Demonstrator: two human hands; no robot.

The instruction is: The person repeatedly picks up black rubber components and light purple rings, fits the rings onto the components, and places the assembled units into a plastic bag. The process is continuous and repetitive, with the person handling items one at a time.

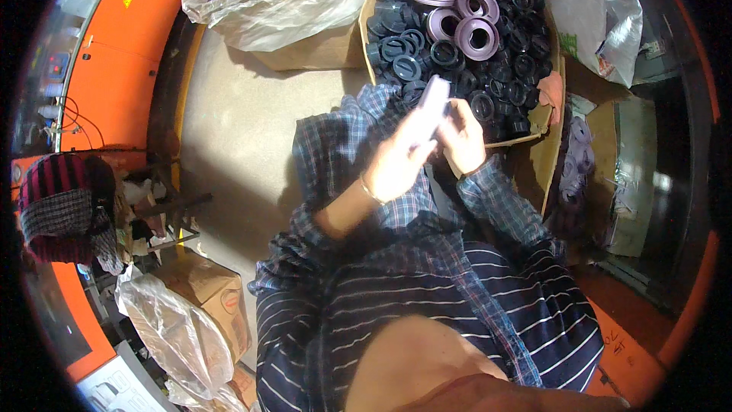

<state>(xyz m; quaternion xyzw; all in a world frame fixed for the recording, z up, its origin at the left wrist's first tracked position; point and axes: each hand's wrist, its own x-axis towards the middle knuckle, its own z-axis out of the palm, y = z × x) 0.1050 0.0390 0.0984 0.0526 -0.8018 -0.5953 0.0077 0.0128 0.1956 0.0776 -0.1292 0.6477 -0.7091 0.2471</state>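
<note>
Both hands meet on one pale lilac plastic ring [431, 107], seen edge-on. The left hand [400, 159] clasps its lower part; the right hand [463, 137] pinches its side with curled fingers. Just beyond them a cardboard box [371, 0] holds black rings [503, 69].

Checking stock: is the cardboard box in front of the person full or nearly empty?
Full. The cardboard box is heaped with black rings, a few pale purple rings on top.
</note>
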